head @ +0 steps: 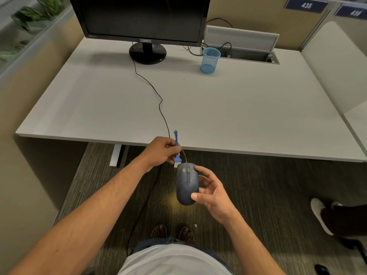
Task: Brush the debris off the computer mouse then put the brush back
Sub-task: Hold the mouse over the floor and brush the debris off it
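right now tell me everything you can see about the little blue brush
The brush is small, blue and plastic-looking, with a thin handle ending in a tiny hand shape and a short tuft of white bristles below. The left hand pinches its handle, holding it roughly upright, bristles down, in the air just past the desk edge. The bristles sit at the front left corner of the mouse.

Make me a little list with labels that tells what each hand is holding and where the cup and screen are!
left hand: pinches the blue brush, bristles touching the mouse's front edge
right hand: holds the dark mouse in the air, in front of the desk
blue mesh cup: upright on the white desk, looks empty
monitor: at the back of the desk, screen dark
mouse cable: runs across the desk toward the monitor
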